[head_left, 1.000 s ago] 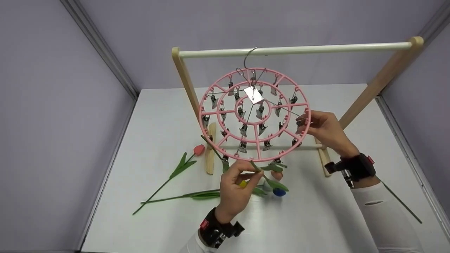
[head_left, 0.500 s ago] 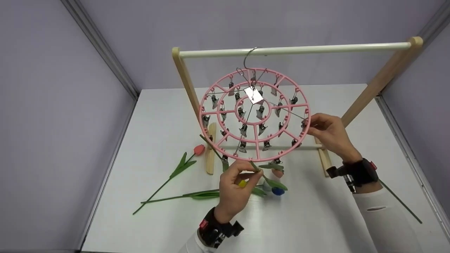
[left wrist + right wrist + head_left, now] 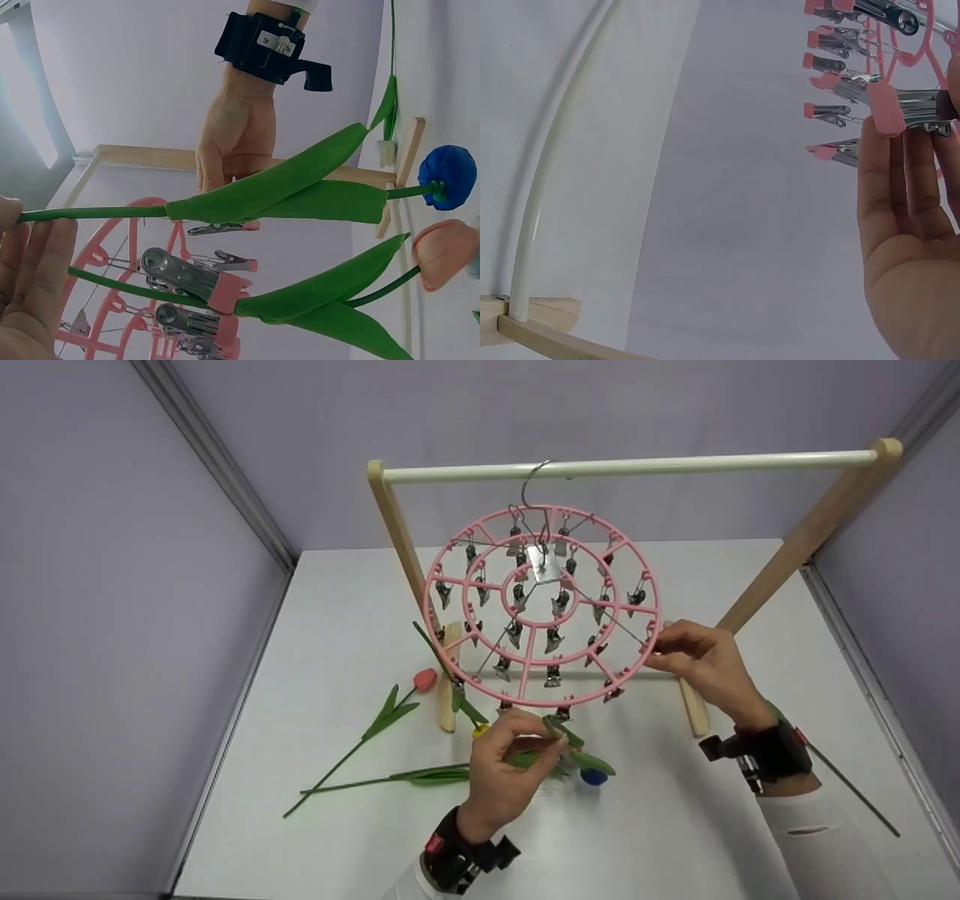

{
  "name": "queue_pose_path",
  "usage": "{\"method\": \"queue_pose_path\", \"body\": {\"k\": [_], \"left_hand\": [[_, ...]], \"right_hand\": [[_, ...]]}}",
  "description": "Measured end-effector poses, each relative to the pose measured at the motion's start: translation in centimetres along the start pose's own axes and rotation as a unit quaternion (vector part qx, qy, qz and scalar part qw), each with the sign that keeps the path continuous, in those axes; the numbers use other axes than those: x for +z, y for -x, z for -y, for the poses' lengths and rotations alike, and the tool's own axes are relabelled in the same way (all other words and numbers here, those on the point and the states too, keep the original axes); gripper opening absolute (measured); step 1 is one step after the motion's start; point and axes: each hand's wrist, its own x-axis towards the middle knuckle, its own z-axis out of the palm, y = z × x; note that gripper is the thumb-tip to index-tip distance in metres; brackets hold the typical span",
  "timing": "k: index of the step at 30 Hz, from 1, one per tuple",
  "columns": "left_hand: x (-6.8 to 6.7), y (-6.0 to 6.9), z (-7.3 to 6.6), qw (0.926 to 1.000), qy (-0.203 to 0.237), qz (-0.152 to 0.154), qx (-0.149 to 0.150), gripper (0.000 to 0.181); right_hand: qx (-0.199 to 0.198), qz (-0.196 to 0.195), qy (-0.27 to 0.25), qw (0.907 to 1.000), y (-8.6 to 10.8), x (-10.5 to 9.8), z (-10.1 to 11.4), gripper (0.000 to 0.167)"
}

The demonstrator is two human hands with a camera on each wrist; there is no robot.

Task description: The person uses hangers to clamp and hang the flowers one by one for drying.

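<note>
In the head view a pink round clip hanger (image 3: pixel 527 675) hangs by its hook, with several metal clips around its rings. My left hand (image 3: pixel 501 776) pinches the stem of a blue artificial tulip (image 3: pixel 448 178), bloom pointing down, below the hanger's near rim. My right hand (image 3: pixel 709 667) grips a pink-tipped clip (image 3: pixel 919 110) at the rim's right side. A peach tulip (image 3: pixel 442 255) hangs from a clip beside the blue one. A yellow tulip (image 3: pixel 481 730), partly hidden, hangs at the near left rim.
A rack with a white bar (image 3: pixel 675 465) and wooden legs (image 3: pixel 802 540) carries the hanger. A red tulip (image 3: pixel 424 681) lies on the white table (image 3: pixel 300 660) at left, crossing another green stem (image 3: pixel 352 786). One more stem (image 3: pixel 855 791) lies behind my right forearm.
The hanger has turned clockwise in the head view, its near rim shifting left along with the yellow and peach tulips. My right hand has moved slightly nearer along with the rim; my left stays nearly still.
</note>
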Motion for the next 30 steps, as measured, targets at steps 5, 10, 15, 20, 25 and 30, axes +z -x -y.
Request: {"method": "queue_pose_path", "body": {"k": [5, 10, 15, 20, 25, 30], "left_hand": [[0.1, 0.0, -0.3, 0.9997, 0.006, -0.006, -0.021, 0.02], [0.1, 0.1, -0.3, 1.0, -0.004, -0.004, 0.001, 0.024], [0.2, 0.2, -0.4, 0.9998, -0.018, 0.001, 0.006, 0.021], [0.2, 0.3, -0.5, 0.9998, -0.014, 0.009, -0.008, 0.017], [0.3, -0.1, -0.1, 0.9998, -0.013, 0.013, 0.011, 0.017], [0.3, -0.7, 0.5, 0.9988, -0.025, 0.013, 0.039, 0.015]], "right_hand": [[0.001, -0.004, 0.012, 0.9999, 0.8, 0.5, 0.3, 0.019], [-0.011, 0.016, -0.005, 0.9998, 1.6, 1.2, 0.4, 0.02], [-0.03, 0.039, -0.024, 0.9985, 2.2, 2.0, 0.4, 0.02], [-0.059, 0.048, -0.014, 0.997, 2.7, 2.9, 0.6, 0.021], [-0.07, 0.046, 0.019, 0.9963, 3.1, 3.9, 0.9, 0.02], [-0.088, 0.049, 0.036, 0.9943, 3.6, 4.9, 1.2, 0.023]]}}
